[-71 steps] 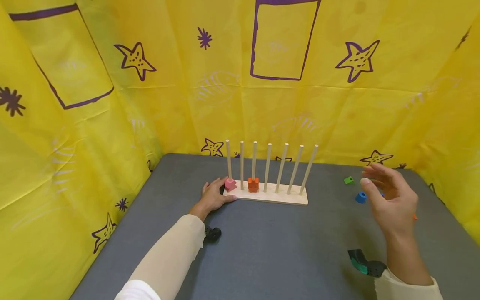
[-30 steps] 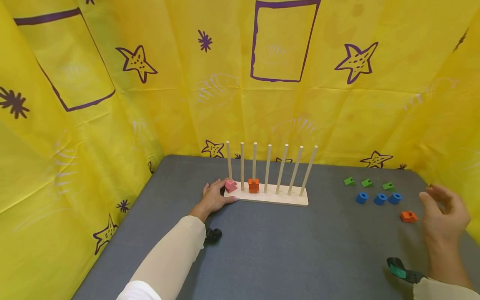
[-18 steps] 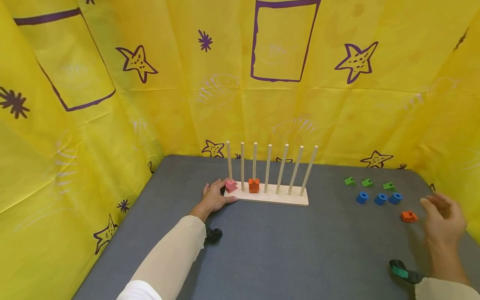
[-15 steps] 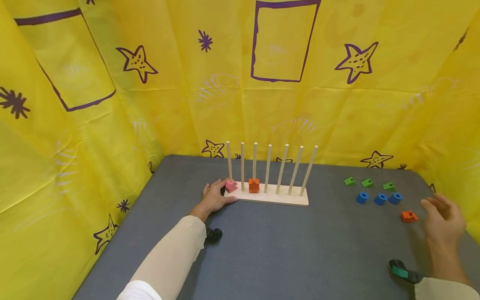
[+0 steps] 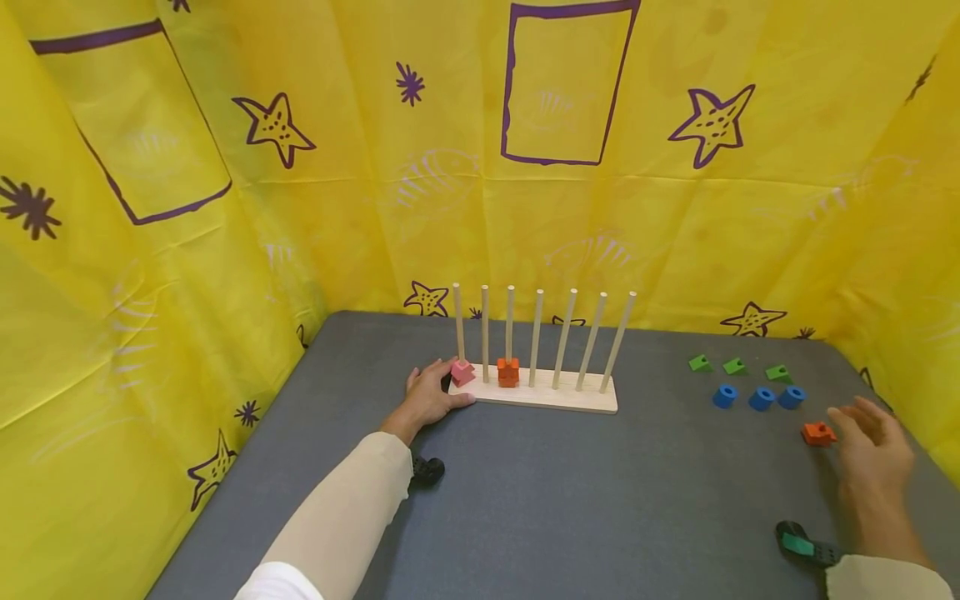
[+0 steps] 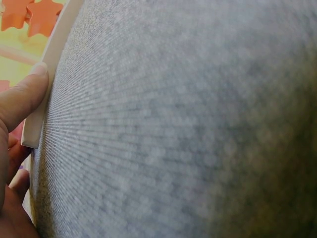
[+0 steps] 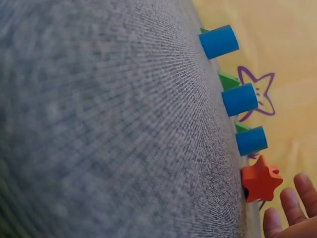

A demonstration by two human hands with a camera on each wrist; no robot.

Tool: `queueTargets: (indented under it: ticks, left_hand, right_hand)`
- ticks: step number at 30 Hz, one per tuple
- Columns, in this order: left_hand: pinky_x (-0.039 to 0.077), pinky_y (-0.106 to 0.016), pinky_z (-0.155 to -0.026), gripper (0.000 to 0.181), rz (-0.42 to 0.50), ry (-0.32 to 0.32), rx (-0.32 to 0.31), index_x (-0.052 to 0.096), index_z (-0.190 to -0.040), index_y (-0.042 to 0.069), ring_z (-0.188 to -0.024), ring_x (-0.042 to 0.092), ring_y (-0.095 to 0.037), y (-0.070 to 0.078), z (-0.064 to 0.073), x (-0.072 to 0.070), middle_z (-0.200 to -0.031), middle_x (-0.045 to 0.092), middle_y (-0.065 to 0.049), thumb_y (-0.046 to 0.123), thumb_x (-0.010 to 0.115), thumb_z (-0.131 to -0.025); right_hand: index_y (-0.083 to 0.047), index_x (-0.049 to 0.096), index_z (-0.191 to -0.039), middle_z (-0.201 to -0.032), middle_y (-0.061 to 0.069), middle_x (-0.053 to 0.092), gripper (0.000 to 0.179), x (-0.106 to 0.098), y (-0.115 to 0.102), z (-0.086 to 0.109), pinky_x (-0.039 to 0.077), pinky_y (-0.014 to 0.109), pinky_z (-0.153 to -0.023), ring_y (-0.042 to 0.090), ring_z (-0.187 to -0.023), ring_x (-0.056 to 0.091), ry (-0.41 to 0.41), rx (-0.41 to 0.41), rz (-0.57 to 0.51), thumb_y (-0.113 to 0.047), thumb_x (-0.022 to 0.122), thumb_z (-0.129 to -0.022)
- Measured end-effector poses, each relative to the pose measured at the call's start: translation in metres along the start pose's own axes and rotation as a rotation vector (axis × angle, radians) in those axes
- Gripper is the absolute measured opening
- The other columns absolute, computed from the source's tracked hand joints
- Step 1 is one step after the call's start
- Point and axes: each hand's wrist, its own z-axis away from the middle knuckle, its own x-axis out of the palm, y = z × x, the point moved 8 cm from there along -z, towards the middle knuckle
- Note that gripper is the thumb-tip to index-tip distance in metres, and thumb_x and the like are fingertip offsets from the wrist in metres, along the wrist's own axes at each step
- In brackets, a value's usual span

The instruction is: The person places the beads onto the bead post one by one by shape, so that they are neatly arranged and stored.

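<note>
My left hand (image 5: 429,393) grips the left end of a pale wooden peg board (image 5: 562,399), thumb along its front edge and fingers behind. Several upright wooden pegs stand on the board. A pink block (image 5: 462,372) sits at the foot of the leftmost peg. Orange star blocks (image 5: 507,372) are stacked low on the third peg, and two orange stars (image 6: 44,17) show in the left wrist view. At the right, my right hand (image 5: 873,454) hovers beside a loose orange star block (image 5: 817,433), its fingers (image 7: 292,210) relaxed and holding nothing.
Three blue cylinders (image 5: 761,398) stand in a row on the grey table (image 5: 600,492), right of the peg board. Behind them lie three green triangular blocks (image 5: 734,366). A yellow patterned cloth (image 5: 450,208) encloses the back and sides.
My right hand has moved rightward from in front of the blue and green blocks, then slightly back left toward the loose orange star. The left hand has stayed on the board.
</note>
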Motion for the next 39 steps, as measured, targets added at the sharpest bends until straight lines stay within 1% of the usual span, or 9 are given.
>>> queueTargets:
  ticks: [7, 13, 17, 22, 24, 30, 32, 35, 39]
  left_hand:
    - [-0.005, -0.048, -0.112, 0.079, -0.004, 0.005, 0.017, 0.043, -0.146, 0.008, -0.142, 0.022, -0.027, 0.002, 0.000, -0.001, -0.147, 0.042, -0.012, 0.036, 0.079, -0.081]
    - [-0.005, -0.048, -0.112, 0.078, 0.003, 0.007, 0.028, 0.044, -0.145, 0.007, -0.142, 0.022, -0.027, 0.001, 0.000, -0.001, -0.147, 0.042, -0.011, 0.035, 0.079, -0.081]
    - [-0.005, -0.049, -0.112, 0.078, 0.003, 0.007, 0.029, 0.044, -0.145, 0.007, -0.142, 0.022, -0.028, 0.001, 0.000, -0.001, -0.147, 0.042, -0.012, 0.034, 0.079, -0.081]
    - [-0.006, -0.049, -0.112, 0.079, 0.006, 0.005, 0.025, 0.043, -0.146, 0.007, -0.142, 0.022, -0.028, 0.000, 0.000, 0.000, -0.147, 0.042, -0.013, 0.034, 0.079, -0.081]
    - [-0.005, -0.048, -0.112, 0.079, 0.004, 0.005, 0.023, 0.043, -0.146, 0.007, -0.142, 0.022, -0.028, 0.000, 0.000, 0.000, -0.147, 0.042, -0.013, 0.035, 0.079, -0.081]
    - [-0.005, -0.048, -0.112, 0.081, -0.007, 0.005, 0.018, 0.042, -0.147, 0.008, -0.142, 0.022, -0.028, -0.001, 0.000, 0.000, -0.147, 0.042, -0.013, 0.037, 0.079, -0.081]
    - [-0.005, -0.048, -0.112, 0.081, -0.010, 0.007, 0.020, 0.041, -0.147, 0.008, -0.142, 0.023, -0.028, -0.001, -0.001, 0.000, -0.147, 0.042, -0.013, 0.037, 0.079, -0.081]
    - [-0.005, -0.048, -0.112, 0.081, -0.010, 0.008, 0.023, 0.042, -0.147, 0.008, -0.142, 0.023, -0.028, -0.001, -0.001, 0.000, -0.147, 0.042, -0.013, 0.037, 0.079, -0.081]
    - [-0.005, -0.048, -0.112, 0.081, -0.009, 0.008, 0.027, 0.042, -0.147, 0.007, -0.142, 0.023, -0.028, -0.001, -0.002, 0.000, -0.147, 0.042, -0.013, 0.036, 0.079, -0.081]
  right_hand:
    - [-0.028, 0.054, -0.137, -0.095, -0.023, 0.057, 0.062, -0.002, 0.010, -0.005, 0.039, 0.005, -0.059, -0.004, -0.083, 0.047, -0.046, 0.068, 0.057, -0.028, 0.080, -0.080]
    - [-0.027, 0.031, -0.153, -0.124, -0.017, 0.050, 0.078, 0.003, 0.018, -0.009, 0.037, 0.009, -0.083, 0.004, -0.102, 0.045, -0.119, 0.081, 0.335, -0.041, 0.070, -0.087]
    - [-0.017, 0.024, -0.155, -0.140, 0.000, 0.046, 0.081, 0.007, 0.019, -0.011, 0.039, 0.009, -0.079, 0.018, -0.111, 0.043, -0.191, -0.007, 0.547, -0.045, 0.064, -0.090]
    - [-0.009, 0.023, -0.154, -0.152, 0.022, 0.029, 0.079, 0.012, 0.021, -0.011, 0.042, 0.025, -0.094, 0.039, -0.127, 0.035, -0.218, -0.033, 0.657, -0.041, 0.061, -0.092]
    - [-0.008, 0.023, -0.153, -0.153, 0.023, 0.025, 0.077, 0.013, 0.021, -0.011, 0.036, 0.039, -0.104, 0.042, -0.131, 0.030, -0.215, -0.028, 0.664, -0.038, 0.060, -0.093]
    - [-0.006, 0.030, -0.151, -0.149, 0.024, 0.033, 0.067, 0.013, 0.018, -0.008, 0.032, 0.046, -0.106, 0.042, -0.133, 0.031, -0.169, -0.045, 0.712, -0.031, 0.058, -0.095]
    - [-0.005, 0.032, -0.150, -0.147, 0.025, 0.036, 0.065, 0.013, 0.016, -0.007, 0.033, 0.046, -0.105, 0.043, -0.133, 0.032, -0.153, -0.056, 0.728, -0.030, 0.058, -0.095]
    - [-0.004, 0.038, -0.147, -0.140, 0.023, 0.046, 0.063, 0.011, 0.014, -0.006, 0.044, 0.031, -0.093, 0.037, -0.124, 0.043, -0.111, -0.067, 0.734, -0.030, 0.059, -0.094]
    - [-0.003, 0.045, -0.144, -0.119, 0.013, 0.058, 0.063, 0.006, 0.010, -0.004, 0.040, 0.011, -0.060, 0.008, -0.086, 0.054, -0.046, -0.063, 0.657, -0.032, 0.063, -0.091]
